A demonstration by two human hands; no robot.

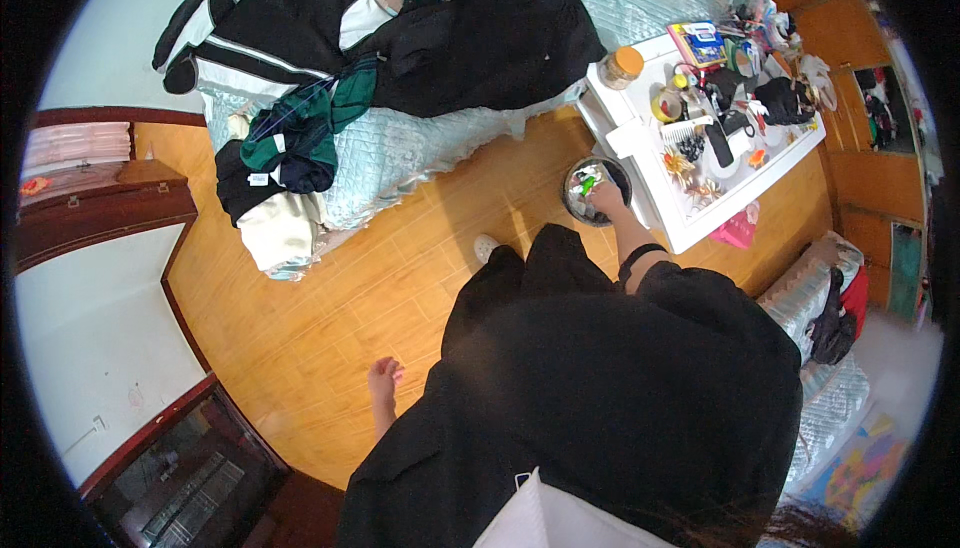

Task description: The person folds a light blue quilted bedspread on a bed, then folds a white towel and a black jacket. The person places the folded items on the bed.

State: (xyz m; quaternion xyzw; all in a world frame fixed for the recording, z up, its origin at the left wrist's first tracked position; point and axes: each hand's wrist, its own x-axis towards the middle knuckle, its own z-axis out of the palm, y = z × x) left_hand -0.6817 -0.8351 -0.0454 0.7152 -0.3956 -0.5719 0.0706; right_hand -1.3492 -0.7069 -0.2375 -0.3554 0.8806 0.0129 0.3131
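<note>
My right hand (606, 195) reaches down into a round dark waste bin (568, 210) on the floor. Crumpled white and green wrappers (588, 179) lie in the bin by its fingertips. Whether those fingers hold anything is hidden. My left hand (385, 374) hangs over the wooden floor (322, 368), fingers loosely bent and apart, holding nothing. Beside the bin stands a white table (679, 227) crowded with small items, among them a white comb (686, 128), a roll of tape (665, 107) and a jar with an orange lid (621, 68).
A bed with a pale blue quilted cover (420, 147) bears a black-and-white jacket (292, 19), black trousers (487, 45) and a green plaid garment (300, 120). A pink container (735, 229) sits beside the table. A quilt-covered seat (832, 390) stands at right, wooden cabinets (874, 128) behind.
</note>
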